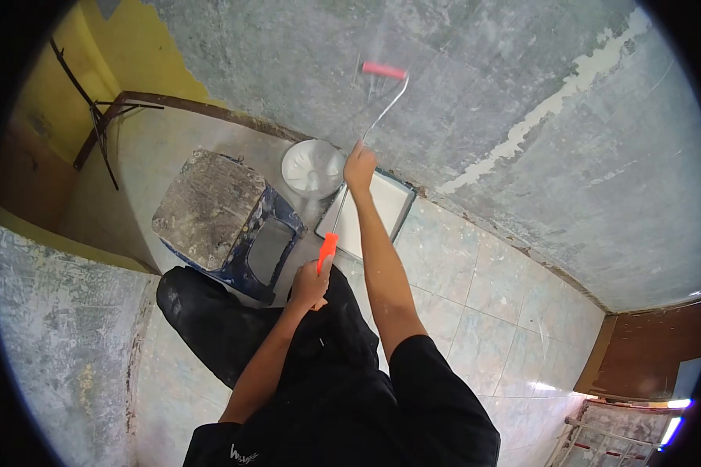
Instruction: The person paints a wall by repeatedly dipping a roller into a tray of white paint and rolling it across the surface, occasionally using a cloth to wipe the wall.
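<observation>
A long-handled paint roller has a pink roller head [384, 71] against the grey wall [475, 86]. My left hand [311, 286] is closed around its orange handle [328, 249], low in front of my body. Farther up the metal rod, my right hand [360, 166] grips the shaft between the handle and the roller head. Beneath my right forearm, a paint tray [385, 204] holding white paint lies on the floor. Left of the tray is a round white bucket [312, 169] with white material inside.
A paint-stained blue stool [210, 210] stands left of the tray, close to my knee. A thin black metal stand [97, 117] is in the far left corner. Tiled floor [475, 327] extends right, towards a brown board [646, 354] and a rack [607, 436].
</observation>
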### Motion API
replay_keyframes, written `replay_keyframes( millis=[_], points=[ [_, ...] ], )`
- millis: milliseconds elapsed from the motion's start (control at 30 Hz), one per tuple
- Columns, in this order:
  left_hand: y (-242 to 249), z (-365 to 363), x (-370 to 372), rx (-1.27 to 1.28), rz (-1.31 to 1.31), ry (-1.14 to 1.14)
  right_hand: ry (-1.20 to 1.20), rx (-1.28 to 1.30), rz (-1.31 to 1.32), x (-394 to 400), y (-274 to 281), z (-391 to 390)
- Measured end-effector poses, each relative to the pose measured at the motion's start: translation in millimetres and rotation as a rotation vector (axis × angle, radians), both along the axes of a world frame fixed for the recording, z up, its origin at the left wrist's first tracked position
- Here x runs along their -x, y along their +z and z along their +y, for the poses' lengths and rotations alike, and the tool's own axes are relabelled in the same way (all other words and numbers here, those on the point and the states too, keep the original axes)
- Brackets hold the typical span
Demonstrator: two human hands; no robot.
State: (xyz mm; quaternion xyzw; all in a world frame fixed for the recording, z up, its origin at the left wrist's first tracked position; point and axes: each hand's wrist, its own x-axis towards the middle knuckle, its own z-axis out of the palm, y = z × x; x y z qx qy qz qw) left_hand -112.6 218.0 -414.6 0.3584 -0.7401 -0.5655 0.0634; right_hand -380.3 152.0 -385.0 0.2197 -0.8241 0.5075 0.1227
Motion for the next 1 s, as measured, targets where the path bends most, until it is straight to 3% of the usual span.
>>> replay_keyframes(
  millis=[100, 267, 367, 467, 500, 600, 700, 733, 800, 867, 1000],
  points=[
    [-57.0, 13.4, -11.1, -0.045, -0.093, 0.001, -0.054, -0.066, -0.104, -13.2, -58.5, -3.6],
    [-89.6, -5.0, -13.8, 0.108, -0.118, 0.002, -0.003, -0.073, -0.205, -21.1, -59.1, -6.5],
    [-44.7, 2.8, -29.7, -0.06, -0.161, -0.045, -0.049, -0.163, -0.26, -22.0, -81.0, 5.2],
    [-27.0, -2.0, -38.7, 0.193, -0.151, -0.121, -0.011, -0.16, -0.229, -19.2, -81.9, 19.4],
    [-26.2, -4.6, -40.4, 0.207, -0.06, -0.087, -0.011, -0.065, -0.204, -20.2, -59.1, 20.8],
    [43.8, -7.9, -34.6, 0.094, 0.031, -0.021, 0.056, 0.13, -0.014, -4.7, 38.6, 12.3],
    [114.6, -25.2, -9.6, 0.3, 0.298, 0.053, 0.133, 0.256, 0.076, 5.5, 170.5, -0.4],
    [141.2, -34.9, 0.3, 0.346, 0.364, 0.088, 0.072, 0.345, 0.224, 25.9, 195.5, -20.7],
    [186.4, -59.5, 17.5, 0.37, 0.462, 0.1, 0.127, 0.311, 0.31, 28.4, 272.4, -28.8],
    [213.8, -82.2, 33.3, 0.333, 0.59, 0.076, 0.193, 0.344, 0.23, 62.3, 292.8, -58.6],
    [189.4, -108.7, 37.1, 0.224, 0.412, 0.013, 0.14, 0.332, 0.19, 48.2, 277.0, -67.5]
  ],
)
